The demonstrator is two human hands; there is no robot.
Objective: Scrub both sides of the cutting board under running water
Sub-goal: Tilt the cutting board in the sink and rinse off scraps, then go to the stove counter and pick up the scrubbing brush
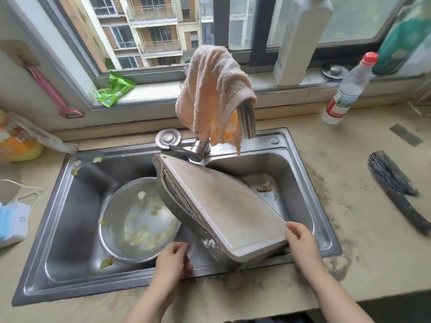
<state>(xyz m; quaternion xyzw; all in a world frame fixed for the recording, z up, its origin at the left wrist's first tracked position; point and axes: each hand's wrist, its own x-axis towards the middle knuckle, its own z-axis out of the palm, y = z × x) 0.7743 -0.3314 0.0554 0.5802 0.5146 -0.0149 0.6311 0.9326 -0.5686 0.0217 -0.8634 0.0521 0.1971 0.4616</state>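
A pale, worn cutting board (pixel 224 206) lies tilted across the divider of a steel double sink (pixel 58 229), its far end near the tap base and its near end over the right basin. My right hand (pixel 300 243) grips the board's near right corner, thumb on top. My left hand (pixel 173 257) hovers at the sink's front beside the divider, fingers loosely curled and holding nothing. The tap (pixel 246 120) stands above the board with a peach towel (pixel 212 94) draped over it. I see no water running.
A steel bowl (pixel 109 231) with vegetable scraps sits in the left basin. A dark cleaver (pixel 391 176) lies on the counter at right, behind it a clear bottle with a red cap (pixel 347 89). A face mask (pixel 14 217) and a yellow container (pixel 16 145) are at left.
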